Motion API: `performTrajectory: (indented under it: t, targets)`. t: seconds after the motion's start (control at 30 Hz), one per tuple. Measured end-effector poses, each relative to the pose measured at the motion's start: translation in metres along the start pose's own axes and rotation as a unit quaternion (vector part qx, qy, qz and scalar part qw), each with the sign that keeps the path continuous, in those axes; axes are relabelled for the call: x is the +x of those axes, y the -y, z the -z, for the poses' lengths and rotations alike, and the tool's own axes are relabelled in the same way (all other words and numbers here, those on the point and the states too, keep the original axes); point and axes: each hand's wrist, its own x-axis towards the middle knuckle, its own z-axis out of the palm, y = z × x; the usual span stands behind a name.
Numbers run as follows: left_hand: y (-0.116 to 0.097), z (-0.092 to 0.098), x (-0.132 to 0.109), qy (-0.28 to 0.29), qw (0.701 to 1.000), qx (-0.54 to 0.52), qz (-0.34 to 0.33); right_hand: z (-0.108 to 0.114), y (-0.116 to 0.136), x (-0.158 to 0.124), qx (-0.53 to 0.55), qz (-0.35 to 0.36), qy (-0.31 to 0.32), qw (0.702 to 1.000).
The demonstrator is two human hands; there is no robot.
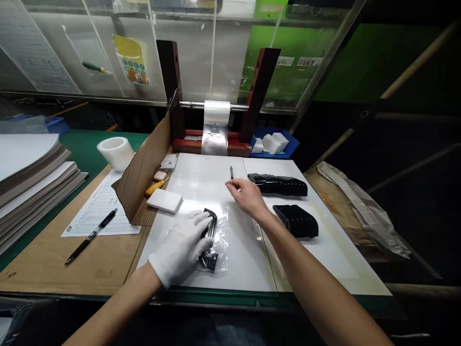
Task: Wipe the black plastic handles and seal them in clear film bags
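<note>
My left hand point(185, 245), in a white glove, lies over a glossy black plastic part point(209, 235), fingers along its far side and thumb across its near side. Clear plastic film point(222, 242) surrounds the part and sticks out to its right. My bare right hand point(247, 194) is above the white board, thumb and fingertips pinched together; whatever they hold is too small to make out. Just beyond those fingertips is a slim, dark-tipped tool point(231, 171), partly hidden by the hand.
Two rows of black parts point(279, 185) point(297, 221) lie at the right. A film roll point(216, 113) hangs at the back, beside a blue bin point(288, 144). Cardboard point(146, 163), a white foam block point(164, 200), a yellow-handled tool point(155, 187) and a pen point(90, 237) are left.
</note>
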Motion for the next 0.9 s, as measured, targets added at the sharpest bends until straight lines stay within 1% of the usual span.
performTrajectory:
  t: [0.07, 0.1, 0.13, 0.2, 0.23, 0.3, 0.4, 0.5, 0.57, 0.67, 0.7, 0.73, 0.77, 0.83, 0.9]
  targets:
    - [0.002, -0.003, 0.02, -0.002, 1.0, -0.008, -0.03, 0.009, -0.007, 0.049, -0.046, -0.069, -0.091, 0.992]
    - [0.005, -0.006, 0.029, 0.007, 0.999, -0.01, -0.043, 0.011, -0.011, 0.072, -0.069, -0.102, -0.123, 0.985]
    - [0.007, -0.01, 0.036, 0.018, 0.998, -0.011, -0.052, 0.011, -0.015, 0.092, -0.091, -0.133, -0.144, 0.976]
    - [0.012, -0.019, 0.044, 0.036, 0.998, -0.011, -0.053, 0.006, -0.025, 0.123, -0.123, -0.181, -0.159, 0.963]
    - [0.014, -0.022, 0.046, 0.041, 0.998, -0.011, -0.049, 0.002, -0.03, 0.133, -0.134, -0.197, -0.159, 0.958]
    - [0.015, -0.024, 0.047, 0.045, 0.998, -0.012, -0.039, -0.004, -0.038, 0.145, -0.144, -0.22, -0.153, 0.953]
    - [0.01, -0.019, 0.047, 0.048, 0.998, -0.021, -0.028, -0.005, -0.044, 0.147, -0.14, -0.228, -0.145, 0.952]
    - [0.005, -0.013, 0.046, 0.034, 0.999, -0.034, -0.018, 0.008, -0.043, 0.133, -0.129, -0.201, -0.162, 0.957]
    - [0.008, -0.007, 0.047, 0.0, 0.999, -0.038, -0.001, 0.021, -0.04, 0.117, -0.124, -0.16, -0.172, 0.964]
    - [0.024, 0.009, 0.061, -0.09, 0.994, -0.043, 0.036, 0.04, -0.034, 0.095, -0.131, -0.066, -0.156, 0.977]
    - [0.032, 0.015, 0.071, -0.114, 0.992, -0.043, 0.045, 0.044, -0.031, 0.092, -0.138, -0.033, -0.141, 0.98]
    - [0.041, 0.022, 0.082, -0.121, 0.991, -0.037, 0.053, 0.046, -0.028, 0.091, -0.148, -0.003, -0.123, 0.981]
    - [0.051, 0.027, 0.095, -0.112, 0.992, -0.035, 0.055, 0.045, -0.024, 0.093, -0.159, 0.024, -0.104, 0.982]
    - [0.07, 0.033, 0.123, -0.072, 0.996, -0.036, 0.05, 0.038, -0.018, 0.105, -0.183, 0.065, -0.072, 0.978]
    - [0.086, 0.03, 0.146, -0.026, 0.998, -0.038, 0.035, 0.025, -0.014, 0.122, -0.208, 0.091, -0.055, 0.972]
